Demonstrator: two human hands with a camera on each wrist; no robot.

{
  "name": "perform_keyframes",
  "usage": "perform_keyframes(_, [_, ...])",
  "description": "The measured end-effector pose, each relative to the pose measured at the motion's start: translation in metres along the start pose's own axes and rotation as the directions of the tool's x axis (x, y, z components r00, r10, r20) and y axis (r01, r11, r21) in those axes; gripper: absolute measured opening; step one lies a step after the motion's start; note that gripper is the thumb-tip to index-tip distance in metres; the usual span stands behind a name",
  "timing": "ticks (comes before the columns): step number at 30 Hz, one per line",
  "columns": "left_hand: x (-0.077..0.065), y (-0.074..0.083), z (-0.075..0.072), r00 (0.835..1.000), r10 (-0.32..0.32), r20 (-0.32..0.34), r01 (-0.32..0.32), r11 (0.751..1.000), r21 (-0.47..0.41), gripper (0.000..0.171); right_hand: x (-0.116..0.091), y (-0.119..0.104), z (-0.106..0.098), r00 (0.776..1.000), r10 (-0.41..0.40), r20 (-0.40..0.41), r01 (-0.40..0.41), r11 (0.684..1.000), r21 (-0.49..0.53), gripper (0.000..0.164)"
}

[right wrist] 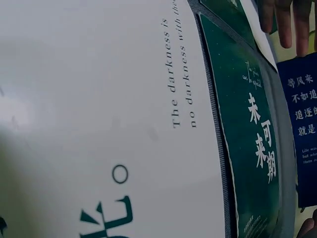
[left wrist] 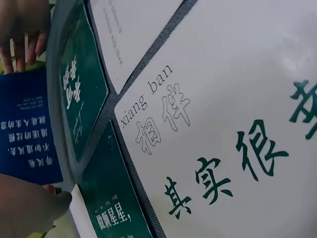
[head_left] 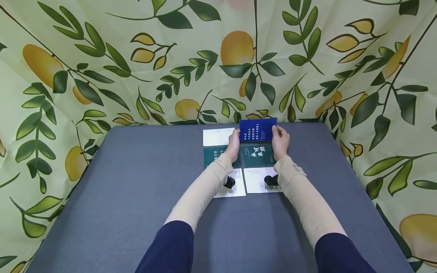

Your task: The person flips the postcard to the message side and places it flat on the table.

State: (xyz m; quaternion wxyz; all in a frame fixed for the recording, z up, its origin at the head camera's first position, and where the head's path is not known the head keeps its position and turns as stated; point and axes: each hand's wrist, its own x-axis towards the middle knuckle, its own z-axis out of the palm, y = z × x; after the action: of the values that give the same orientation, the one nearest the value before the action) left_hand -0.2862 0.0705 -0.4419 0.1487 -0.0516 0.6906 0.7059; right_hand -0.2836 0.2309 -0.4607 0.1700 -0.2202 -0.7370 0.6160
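Note:
A blue card with white lettering is held at its two side edges, tilted up toward the head camera. My left hand holds the left edge, and my right hand grips the right one. Just in front of it lies a dark green card with large white characters. Another green card is partly covered by my left hand and forearm. Behind that one, a white card lies at the back left of the group. The blue card's lettering also shows in the left wrist view.
Two white printed cards, one on the left and one on the right, lie in the front row under my forearms. A grey cloth covers the table. A patterned curtain hangs behind its back edge.

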Motion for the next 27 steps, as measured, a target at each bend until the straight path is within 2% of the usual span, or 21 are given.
perform_keyframes(4, [-0.0024, -0.0017, -0.0012, 0.995, 0.100, 0.015, -0.101, 0.991, 0.091, 0.062, -0.0011, 0.0013, 0.0007, 1.000, 0.005, 0.018, -0.005, 1.000, -0.002, 0.061])
perform_keyframes(9, [-0.0022, -0.0048, -0.0013, 0.985, 0.168, -0.040, -0.166, 0.985, 0.049, 0.066, -0.0034, 0.0016, 0.0005, 0.998, -0.021, 0.053, 0.021, 1.000, 0.004, 0.067])
perform_keyframes(12, [-0.0011, -0.0056, -0.0017, 0.979, 0.184, -0.089, -0.180, 0.983, 0.047, 0.061, -0.0046, 0.0027, -0.0005, 0.997, -0.036, 0.066, 0.034, 0.999, 0.025, 0.065])
perform_keyframes(14, [0.0003, -0.0060, -0.0022, 0.976, 0.192, -0.098, -0.188, 0.981, 0.050, 0.057, -0.0047, 0.0041, -0.0016, 0.997, -0.039, 0.073, 0.036, 0.999, 0.035, 0.063])
perform_keyframes(23, [0.0060, -0.0079, -0.0075, 0.980, 0.192, -0.059, -0.188, 0.980, 0.072, 0.049, -0.0012, 0.0084, -0.0080, 0.992, 0.009, 0.129, -0.007, 1.000, -0.012, 0.060])
perform_keyframes(27, [0.0064, -0.0086, -0.0095, 0.977, 0.201, -0.064, -0.191, 0.972, 0.135, 0.045, -0.0003, 0.0093, -0.0089, 0.986, 0.027, 0.162, -0.021, 0.999, -0.036, 0.059])
